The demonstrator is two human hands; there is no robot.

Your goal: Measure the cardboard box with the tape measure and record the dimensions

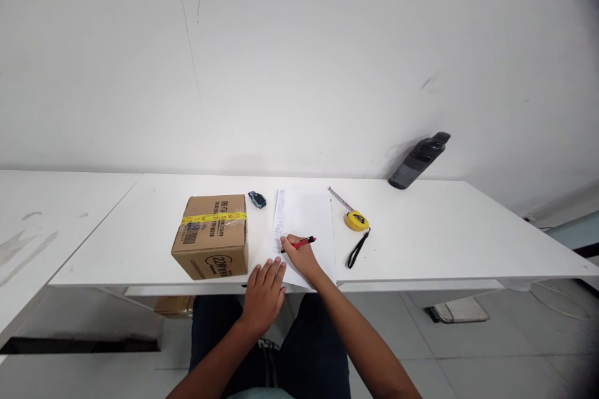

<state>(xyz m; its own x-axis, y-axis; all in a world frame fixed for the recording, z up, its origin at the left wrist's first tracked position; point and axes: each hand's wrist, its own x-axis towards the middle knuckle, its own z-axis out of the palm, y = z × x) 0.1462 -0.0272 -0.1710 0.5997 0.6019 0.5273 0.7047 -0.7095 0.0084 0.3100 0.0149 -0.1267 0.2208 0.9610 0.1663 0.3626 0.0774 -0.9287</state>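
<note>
My right hand (pixel 299 257) grips a red pen (pixel 301 243) with its tip on a white sheet of paper (pixel 306 215), beside a column of small writing along the sheet's left edge. My left hand (pixel 264 293) lies flat with fingers stretched out on the sheet's near left corner at the table's front edge. A brown cardboard box (pixel 211 235) sealed with yellow tape stands just left of the paper.
A yellow tape measure (pixel 356 220) with a black strap lies right of the paper, its blade pulled out a little. A small dark object (pixel 257 199) sits behind the box. A dark bottle (pixel 418 161) leans against the wall. The white table (pixel 444 230) meets another table at left.
</note>
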